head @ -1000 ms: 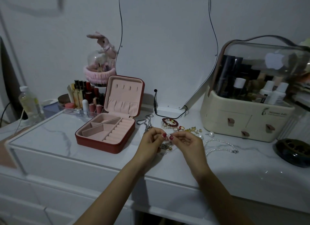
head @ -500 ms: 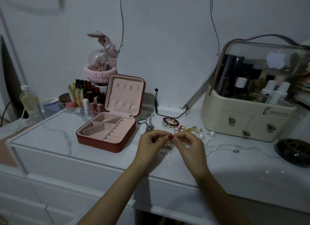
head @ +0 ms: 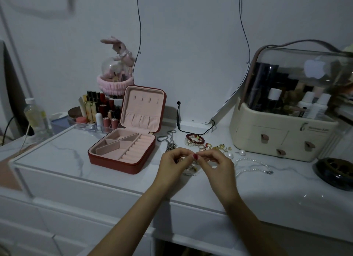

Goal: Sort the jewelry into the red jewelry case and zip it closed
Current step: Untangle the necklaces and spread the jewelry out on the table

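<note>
The red jewelry case point(head: 122, 152) sits left of centre on the white marble-look dresser top point(head: 57, 152); it lies open, its lid point(head: 144, 108) standing upright at the far side and facing the viewer, its base running diagonally from lower left toward the upper right; the pink lining shows angled compartments on the left and a row of ring rolls point(head: 133, 150) on the right, the rolls stacked along that same diagonal; I see no jewelry inside it.

Just right of the case, near the middle of the frame, the two hands meet above the dresser top; the left hand point(head: 172, 164) and the right hand point(head: 215, 164) have their fingers curled inward, fingertips nearly touching, and they seem to pinch a small piece of jewelry between them, though the piece is too small and dim to name; a tangle of loose jewelry point(head: 190, 170) lies beneath the hands.

Behind the hands lie a silver chain point(head: 170, 141), a red beaded bracelet point(head: 194, 139) and a scatter of small gold pieces point(head: 214, 147); to the right a pearl necklace point(head: 252, 167) curves across the top, its long axis roughly left to right, with two loose pearls point(head: 242, 152) near it.

At the upper left stand lipsticks in a clear organizer point(head: 99, 114) and a pink rabbit figure point(head: 118, 49); a curvy mirror point(head: 191, 55) rises at the back; a cream cosmetics box point(head: 282, 137) fills the right.
</note>
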